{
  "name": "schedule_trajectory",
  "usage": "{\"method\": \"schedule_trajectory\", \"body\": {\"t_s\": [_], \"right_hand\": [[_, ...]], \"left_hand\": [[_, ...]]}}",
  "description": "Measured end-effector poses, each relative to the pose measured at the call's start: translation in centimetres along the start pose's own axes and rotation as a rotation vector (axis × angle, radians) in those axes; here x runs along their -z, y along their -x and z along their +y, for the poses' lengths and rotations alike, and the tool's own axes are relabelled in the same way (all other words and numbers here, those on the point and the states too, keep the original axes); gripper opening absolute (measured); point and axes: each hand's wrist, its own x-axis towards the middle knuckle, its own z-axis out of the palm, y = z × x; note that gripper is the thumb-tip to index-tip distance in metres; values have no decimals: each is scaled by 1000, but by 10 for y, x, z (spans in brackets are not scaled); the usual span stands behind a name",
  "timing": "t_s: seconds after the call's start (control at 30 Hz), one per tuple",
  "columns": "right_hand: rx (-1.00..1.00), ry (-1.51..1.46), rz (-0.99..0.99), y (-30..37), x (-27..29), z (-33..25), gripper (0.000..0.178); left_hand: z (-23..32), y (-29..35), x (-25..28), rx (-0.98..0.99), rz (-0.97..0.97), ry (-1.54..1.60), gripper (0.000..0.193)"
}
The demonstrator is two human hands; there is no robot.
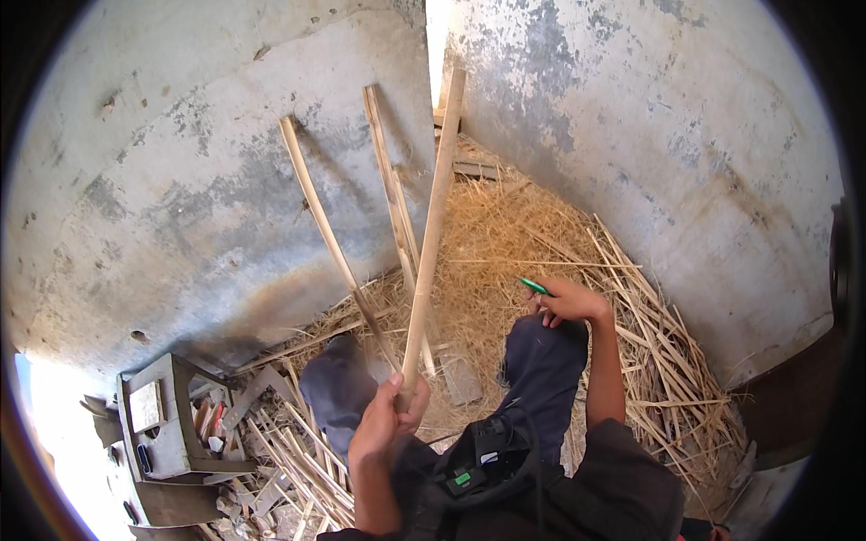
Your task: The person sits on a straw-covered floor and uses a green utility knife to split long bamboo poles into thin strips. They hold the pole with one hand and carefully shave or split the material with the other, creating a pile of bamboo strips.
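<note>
Nearest, just below the lower end of the long pale strip (435, 234), a black pouch (487, 455) sits on the lap. The left hand (377, 431) is closed around that strip's lower end, fingers wrapped and thumb laid along it; the strip stands up, tilted a little, its top leading away from the person. To the right of the strip, the right hand (566, 302) hangs over the right knee (546, 352), half curled, with a slim green object (534, 286) between its fingers; its kind is too small to tell.

The left knee (332, 388) is just left of the strip, and a flat grey block (463, 380) lies on the floor just right of its lower part. Well to its left, an open-fronted box (167, 442) packed with odds and ends stands beside loose slats (302, 464). Well to its right, a heap of thin sticks (663, 356) lies along the wall, and straw-like shavings (483, 234) spread behind it.

Left of the strip, a slender stick (316, 203) slants up, its foot hidden near the left hand. Closer in, split lengths (388, 180) lean toward the left wall (180, 180); the strip blocks part of them. Farthest, the right wall (649, 153) rises beyond the strip's right side.
</note>
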Motion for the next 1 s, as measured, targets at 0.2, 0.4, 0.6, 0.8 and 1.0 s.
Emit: {"method": "schedule_trajectory", "body": {"t_s": [0.2, 0.4, 0.6, 0.8, 1.0], "right_hand": [[86, -108, -376, 9, -9, -29, 32], [295, 10, 150, -25, -8, 18, 29], [482, -257, 291, 14, -37, -69, 32], [929, -91, 399, 40, -97, -101, 40], [1086, 137, 586, 42, -124, -110, 43]], "left_hand": [[0, 3, 4, 21, -28, 11, 55], [12, 9, -7, -53, 40, -81, 48], [11, 10, -15, -161, 84, -124, 38], [11, 3, -29, -296, 138, -400, 33], [15, 3, -42, -337, 155, -429, 30]]}}
